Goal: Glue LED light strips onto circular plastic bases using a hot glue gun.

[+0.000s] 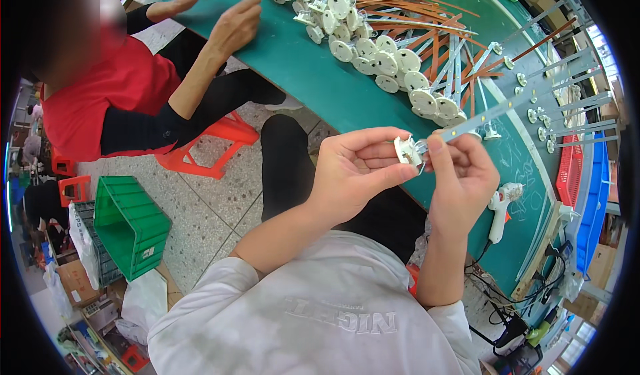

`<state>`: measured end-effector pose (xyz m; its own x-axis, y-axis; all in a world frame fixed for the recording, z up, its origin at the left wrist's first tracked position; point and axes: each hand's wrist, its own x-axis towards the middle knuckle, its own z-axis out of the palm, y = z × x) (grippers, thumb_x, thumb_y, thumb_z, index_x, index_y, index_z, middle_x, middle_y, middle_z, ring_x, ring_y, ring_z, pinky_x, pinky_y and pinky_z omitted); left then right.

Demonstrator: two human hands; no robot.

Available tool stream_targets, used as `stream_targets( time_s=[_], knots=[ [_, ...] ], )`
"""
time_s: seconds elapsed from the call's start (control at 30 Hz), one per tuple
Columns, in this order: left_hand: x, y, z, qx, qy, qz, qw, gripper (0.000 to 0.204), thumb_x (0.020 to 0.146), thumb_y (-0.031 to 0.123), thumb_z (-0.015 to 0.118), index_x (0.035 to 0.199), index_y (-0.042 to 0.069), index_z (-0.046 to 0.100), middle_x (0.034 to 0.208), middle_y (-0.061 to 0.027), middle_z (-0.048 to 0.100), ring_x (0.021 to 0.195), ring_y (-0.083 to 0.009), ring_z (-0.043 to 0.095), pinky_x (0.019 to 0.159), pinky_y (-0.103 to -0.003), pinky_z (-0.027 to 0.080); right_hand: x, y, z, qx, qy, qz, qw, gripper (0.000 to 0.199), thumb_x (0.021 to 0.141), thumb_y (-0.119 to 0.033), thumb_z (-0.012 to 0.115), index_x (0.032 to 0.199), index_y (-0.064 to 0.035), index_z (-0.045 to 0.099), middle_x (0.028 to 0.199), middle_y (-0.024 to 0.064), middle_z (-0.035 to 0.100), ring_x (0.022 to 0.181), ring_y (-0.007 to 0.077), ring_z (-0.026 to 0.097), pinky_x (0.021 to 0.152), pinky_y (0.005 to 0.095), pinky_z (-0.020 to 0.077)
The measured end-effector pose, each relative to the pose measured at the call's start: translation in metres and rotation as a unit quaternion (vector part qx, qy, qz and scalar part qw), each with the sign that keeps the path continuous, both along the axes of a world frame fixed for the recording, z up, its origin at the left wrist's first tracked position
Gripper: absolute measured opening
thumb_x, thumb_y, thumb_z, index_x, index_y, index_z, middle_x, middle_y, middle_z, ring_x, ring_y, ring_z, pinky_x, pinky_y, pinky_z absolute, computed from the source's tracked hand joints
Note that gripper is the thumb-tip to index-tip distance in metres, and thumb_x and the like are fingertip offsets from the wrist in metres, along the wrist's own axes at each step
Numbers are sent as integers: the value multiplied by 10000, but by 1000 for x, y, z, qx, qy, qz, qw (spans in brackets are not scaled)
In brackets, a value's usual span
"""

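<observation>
Between the fingertips of my left hand (350, 172) is a white round plastic cap (405, 150), its inner side turned to the right. My right hand (460, 178) pinches a thin LED strip (490, 113) close to the cap, and the strip slants up to the right. A short bit of wire shows between cap and strip; whether the two are joined I cannot tell. Past my hands lies a long heap of similar white caps (383, 63) on strips, some pale and some orange-brown (427, 22).
On the green table (300, 75) a white glue gun (501, 212) lies right of my hands, its cable running off the edge. More strips with caps (540, 115) stand along the right side, near a red basket (570, 168). A co-worker in red (127, 102) sits at the left.
</observation>
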<state>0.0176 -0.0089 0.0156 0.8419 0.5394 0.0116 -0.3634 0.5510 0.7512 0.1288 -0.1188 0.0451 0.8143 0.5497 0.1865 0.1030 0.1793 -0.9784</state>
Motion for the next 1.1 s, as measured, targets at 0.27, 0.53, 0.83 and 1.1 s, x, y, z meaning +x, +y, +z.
stream_targets(
  time_s=[0.27, 0.53, 0.83, 1.1],
  knots=[
    [-25, 40, -38, 6, -19, 79, 997, 441, 887, 31, 731, 1285, -61, 564, 1191, -209, 680, 1077, -295, 699, 989, -463, 568, 47, -135, -19, -430, -366, -279, 777, 395, 810, 4, 719, 1201, 13, 664, 1167, 186, 690, 1038, 289, 680, 871, 373, 533],
    [14, 68, -48, 55, -68, 30, 996, 487, 834, 14, 770, 1272, -75, 577, 1199, -220, 676, 1098, -316, 687, 1002, -473, 545, 63, -181, -38, -633, -261, -237, 689, 651, 666, -54, 683, 1299, 31, 557, 1334, 252, 552, 1198, 437, 565, 1017, 483, 459],
    [62, 94, -79, -77, -224, -72, 969, 465, 874, -16, 718, 1318, 2, 581, 1237, -164, 670, 1137, -315, 672, 1001, -419, 534, 82, -169, -39, -722, -291, -243, 579, 326, 771, -29, 630, 1091, 1, 574, 1245, 194, 596, 937, 448, 647, 809, 523, 519],
    [52, 95, -73, -92, -190, -70, 975, 432, 915, -16, 680, 1334, 21, 578, 1210, -147, 683, 1118, -306, 682, 1000, -414, 532, 76, -166, -27, -272, -18, -330, 904, 240, 807, -65, 616, 1029, 21, 638, 959, 144, 658, 785, 283, 626, 665, 345, 490]
  ],
)
